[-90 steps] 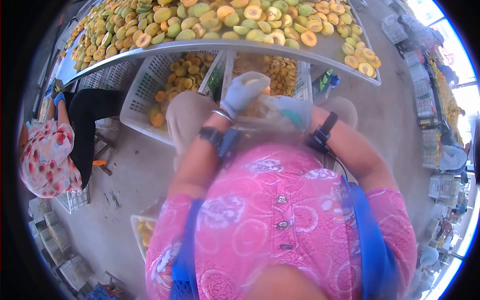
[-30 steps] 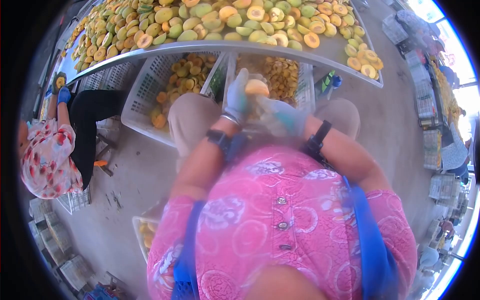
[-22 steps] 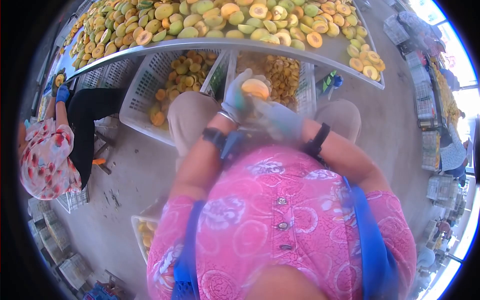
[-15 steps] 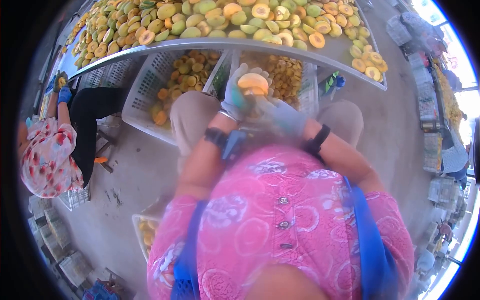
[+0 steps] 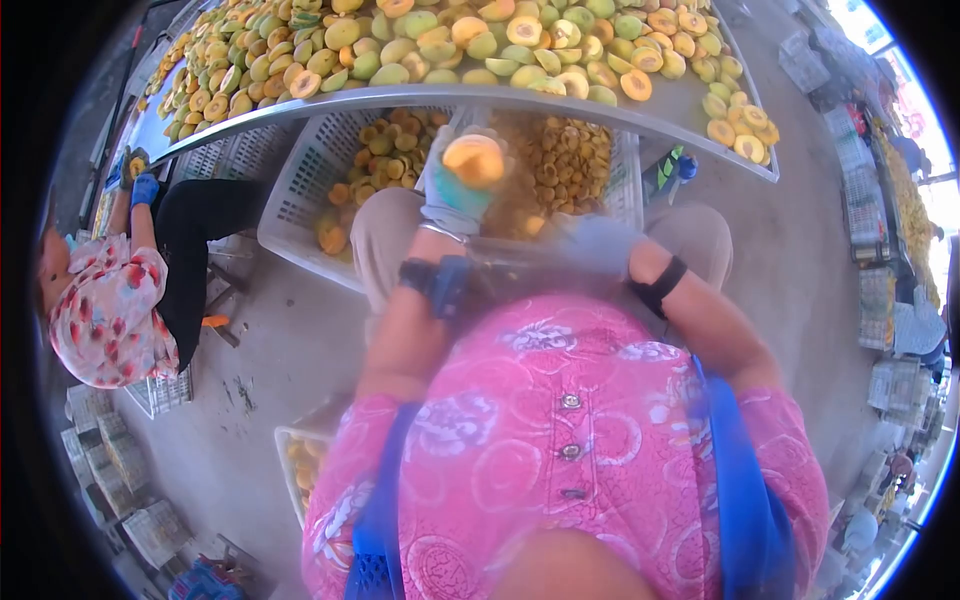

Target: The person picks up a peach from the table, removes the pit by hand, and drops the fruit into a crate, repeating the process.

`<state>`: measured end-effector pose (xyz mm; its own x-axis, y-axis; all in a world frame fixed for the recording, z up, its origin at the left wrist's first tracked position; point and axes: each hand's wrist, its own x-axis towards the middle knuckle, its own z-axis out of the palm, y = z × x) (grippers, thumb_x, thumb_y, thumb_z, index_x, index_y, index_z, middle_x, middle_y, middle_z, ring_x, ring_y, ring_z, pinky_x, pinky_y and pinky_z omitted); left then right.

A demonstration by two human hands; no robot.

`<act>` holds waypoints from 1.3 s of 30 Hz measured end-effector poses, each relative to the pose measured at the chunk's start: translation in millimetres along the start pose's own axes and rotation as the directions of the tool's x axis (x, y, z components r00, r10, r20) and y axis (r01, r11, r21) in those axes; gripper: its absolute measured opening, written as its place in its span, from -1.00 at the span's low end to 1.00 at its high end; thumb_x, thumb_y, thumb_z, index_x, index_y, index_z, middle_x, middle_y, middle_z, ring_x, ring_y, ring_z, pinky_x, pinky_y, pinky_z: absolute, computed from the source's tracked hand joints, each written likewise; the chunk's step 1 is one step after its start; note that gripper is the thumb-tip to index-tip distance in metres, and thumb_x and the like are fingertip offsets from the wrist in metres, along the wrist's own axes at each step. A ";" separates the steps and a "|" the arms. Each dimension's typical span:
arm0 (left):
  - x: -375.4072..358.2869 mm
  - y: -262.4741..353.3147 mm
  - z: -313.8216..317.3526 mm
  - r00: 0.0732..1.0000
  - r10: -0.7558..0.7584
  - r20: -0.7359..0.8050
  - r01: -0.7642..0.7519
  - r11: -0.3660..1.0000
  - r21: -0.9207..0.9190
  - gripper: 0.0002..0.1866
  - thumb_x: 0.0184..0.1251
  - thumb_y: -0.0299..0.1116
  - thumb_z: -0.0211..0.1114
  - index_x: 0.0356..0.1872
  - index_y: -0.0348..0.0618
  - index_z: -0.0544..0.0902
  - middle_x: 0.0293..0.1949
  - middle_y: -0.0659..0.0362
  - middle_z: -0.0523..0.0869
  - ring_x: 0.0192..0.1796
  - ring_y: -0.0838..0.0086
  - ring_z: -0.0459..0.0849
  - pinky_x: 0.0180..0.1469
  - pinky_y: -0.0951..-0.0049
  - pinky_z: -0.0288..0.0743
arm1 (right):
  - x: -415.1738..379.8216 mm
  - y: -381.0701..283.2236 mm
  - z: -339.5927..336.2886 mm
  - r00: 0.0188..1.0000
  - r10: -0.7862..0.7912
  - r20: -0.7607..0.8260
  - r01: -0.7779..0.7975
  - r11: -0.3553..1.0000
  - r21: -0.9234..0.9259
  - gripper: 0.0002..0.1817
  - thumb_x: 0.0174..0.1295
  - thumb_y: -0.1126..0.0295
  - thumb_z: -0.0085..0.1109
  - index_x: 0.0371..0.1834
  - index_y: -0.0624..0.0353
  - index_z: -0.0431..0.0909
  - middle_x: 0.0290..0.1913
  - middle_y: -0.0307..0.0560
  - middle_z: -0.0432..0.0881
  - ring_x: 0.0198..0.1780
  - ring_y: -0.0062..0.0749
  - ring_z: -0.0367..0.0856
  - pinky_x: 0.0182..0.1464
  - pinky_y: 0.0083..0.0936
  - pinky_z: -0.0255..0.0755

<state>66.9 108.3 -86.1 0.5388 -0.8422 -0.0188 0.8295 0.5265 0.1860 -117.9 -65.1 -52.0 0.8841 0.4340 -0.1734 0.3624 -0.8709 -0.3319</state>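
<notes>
Table (image 5: pixel 450 97) rim is overhanging the far ends of left crate (image 5: pixel 290 205) and right crate (image 5: pixel 628 180), blocking a straight lift there. Gap between left hand (image 5: pixel 458 190) with fruit half (image 5: pixel 473 160) and right hand (image 5: pixel 598 243) is showing open, leading down into right crate. Left knee (image 5: pixel 383 240) is crowding left crate's near side; right knee (image 5: pixel 695 230) is flanking right crate. Fruit pile (image 5: pixel 420 55) is covering most of the table; bare surface is showing front right.
</notes>
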 end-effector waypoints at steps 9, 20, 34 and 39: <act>-21.3 58.1 49.8 0.631 0.733 -0.254 -0.532 0.648 0.545 -0.56 0.44 -0.01 0.10 0.00 -0.21 0.60 -0.02 0.11 0.69 0.06 0.30 0.64 0.22 0.29 0.47 | 8.4 19.2 12.9 0.898 -0.120 -0.422 -0.001 0.962 -0.275 -0.72 0.20 0.39 0.06 -0.02 0.18 0.52 -0.22 0.08 0.59 -0.15 0.00 0.63 -0.12 -0.28 0.57; 14.3 78.7 65.6 0.656 0.740 0.150 -0.232 0.009 0.973 -0.55 0.31 -0.35 0.32 0.17 -0.30 0.51 0.08 0.06 0.62 0.11 0.42 0.58 0.16 0.48 0.46 | 18.9 33.0 -37.0 0.699 0.507 -0.504 -0.054 0.741 0.669 -0.68 0.42 0.27 0.00 0.11 0.22 0.46 0.07 0.23 0.57 0.07 0.09 0.56 0.07 -0.21 0.45; 162.6 147.5 23.4 0.646 0.752 -0.133 0.470 -0.255 0.845 -0.40 0.20 -0.05 0.34 0.10 -0.32 0.48 -0.10 0.00 0.66 -0.38 0.37 0.68 -0.32 0.36 0.58 | 12.6 40.3 -61.3 0.630 0.691 -0.356 0.008 0.452 0.892 -0.57 0.39 0.24 0.05 0.19 0.32 0.41 0.00 0.20 0.61 0.03 -0.18 0.58 0.06 -0.37 0.43; 150.9 113.0 28.2 0.642 0.765 -0.048 0.371 -0.255 0.893 -0.38 0.02 -0.15 0.41 0.05 -0.41 0.54 -0.02 -0.10 0.66 0.01 0.11 0.66 0.05 0.28 0.52 | 25.1 39.8 -55.9 0.607 0.624 -0.492 0.084 0.564 0.821 -0.51 0.39 0.21 0.06 0.24 0.32 0.37 0.03 0.21 0.61 0.07 -0.13 0.58 0.12 -0.37 0.40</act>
<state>237.8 37.4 -40.2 0.9877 -0.1328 0.0829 -0.1430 -0.5499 0.8229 -64.8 -101.9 -17.7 0.9080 -0.3937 0.1433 0.0369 -0.2656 -0.9634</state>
